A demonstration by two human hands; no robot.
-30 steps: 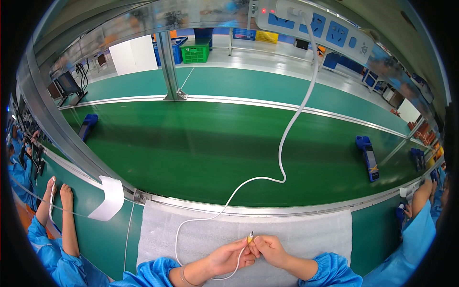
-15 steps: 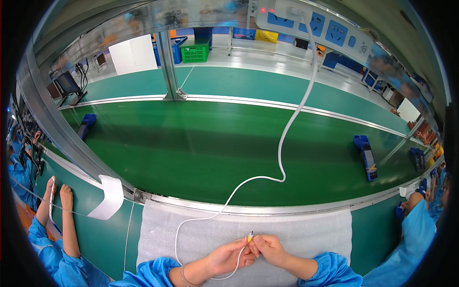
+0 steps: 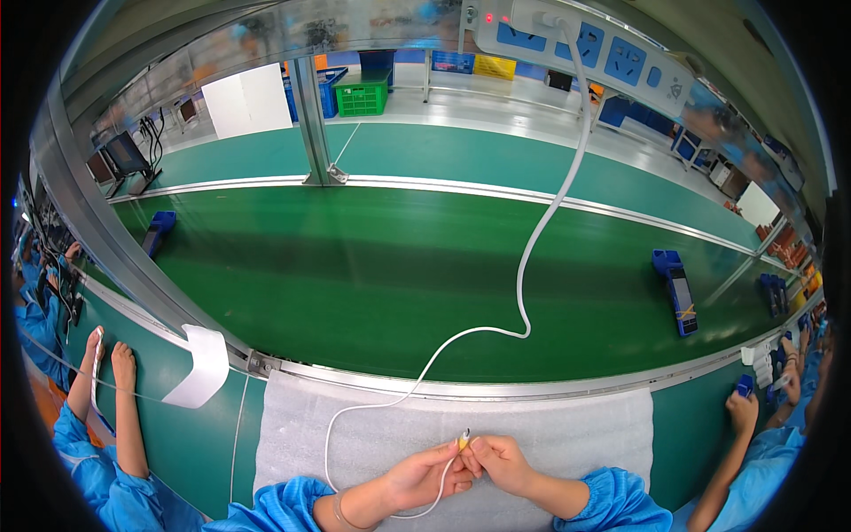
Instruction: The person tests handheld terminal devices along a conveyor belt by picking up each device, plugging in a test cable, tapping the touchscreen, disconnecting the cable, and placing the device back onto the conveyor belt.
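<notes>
A thin white cable (image 3: 463, 333) runs down from above, loops over a white foam mat (image 3: 301, 426) and ends at my hands. Its small tip, with a yellow band and a dark end (image 3: 464, 435), points up between my fingertips. My left hand (image 3: 425, 473) is closed on the cable just below this tip, thumb and forefinger pinching it. From the other side, my right hand (image 3: 499, 461) pinches at the same end with curled fingers. Both hands are above the mat, wrists bent inward.
Beyond the mat lies a green conveyor belt (image 3: 372, 275) bearing blue handheld devices (image 3: 681, 297). A metal post (image 3: 142, 257) with a white paper flap (image 3: 199, 368) stands at left. Co-workers' hands (image 3: 124, 363) are to either side. Overhead hangs a power strip (image 3: 576, 44).
My hands and the cable hold their place. At right, the co-worker's arm has shifted and a hand now holds a blue object. The near handheld device on the belt has slid slightly left.
</notes>
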